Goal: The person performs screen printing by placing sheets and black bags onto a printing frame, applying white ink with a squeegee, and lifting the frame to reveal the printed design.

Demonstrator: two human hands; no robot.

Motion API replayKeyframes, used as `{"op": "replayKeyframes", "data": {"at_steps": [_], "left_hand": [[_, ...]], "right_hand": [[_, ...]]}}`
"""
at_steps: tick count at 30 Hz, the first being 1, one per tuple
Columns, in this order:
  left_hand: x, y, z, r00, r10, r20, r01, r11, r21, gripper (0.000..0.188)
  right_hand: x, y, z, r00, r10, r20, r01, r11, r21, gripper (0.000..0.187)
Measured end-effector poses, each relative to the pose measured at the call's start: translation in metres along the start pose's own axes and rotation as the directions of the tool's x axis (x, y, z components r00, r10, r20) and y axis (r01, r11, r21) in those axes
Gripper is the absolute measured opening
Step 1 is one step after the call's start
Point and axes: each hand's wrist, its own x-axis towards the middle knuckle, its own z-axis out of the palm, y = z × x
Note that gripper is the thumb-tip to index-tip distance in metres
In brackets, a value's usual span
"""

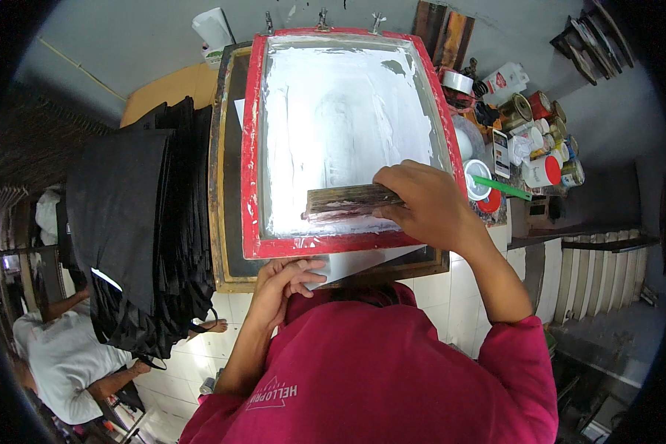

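"Two hands of yours are in view. Your right hand [425, 201] is closed around the right end of a wooden squeegee [351, 203]. What about the other?"

"Your left hand [283, 281] sits just below the near edge of the red frame [251, 148], its fingers loosely bent and pointing right. I cannot tell whether they grip or touch anything there. Where does your squeegee lie?"

"Crosswise over the near part of the screen inside that frame, its handle stained dark. Beyond it, white ink [333, 96] covers most of the mesh, streaked and ragged toward the sides"

"And beneath your frame?"

"A dark board with a worn wooden border [218, 185], and a pale sheet [366, 263] poking out near your left hand. Three metal clamps [323, 18] stand along the far edge of the frame"

"Farther out, on your right, a green handle [503, 187] leans from a white tub [476, 192], with a phone [501, 152] just behind and several cans [516, 111] crowded past it"

"On your left hangs or lies a thick stack of black fabric [126, 200]; I cannot tell which. Past it, a person in a light shirt [74, 355] is partly hidden by the stack"
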Motion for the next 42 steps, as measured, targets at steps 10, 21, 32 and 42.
{"op": "replayKeyframes", "data": {"at_steps": [10, 21, 32, 42], "left_hand": [[-0.001, -0.005, 0.003, 1.000, 0.031, -0.002, -0.031, 0.988, -0.149, 0.035], [-0.005, 0.002, 0.009, 0.999, 0.040, -0.012, -0.041, 0.991, -0.129, 0.036], [0.005, -0.006, 0.001, 0.992, -0.123, 0.029, 0.117, 0.810, -0.575, 0.040], [0.011, 0.033, -0.016, 0.988, -0.144, 0.046, 0.141, 0.987, 0.072, 0.032]], "right_hand": [[-0.014, -0.013, 0.045, 0.989, -0.139, -0.054, 0.120, 0.956, -0.268, 0.025], [0.112, 0.074, 0.040, 0.966, -0.204, -0.159, 0.110, 0.881, -0.460, 0.026], [0.233, 0.138, -0.013, 0.995, 0.037, -0.097, -0.060, 0.968, -0.244, 0.047], [0.222, 0.136, 0.039, 0.987, 0.054, -0.152, -0.112, 0.908, -0.403, 0.042]]}}
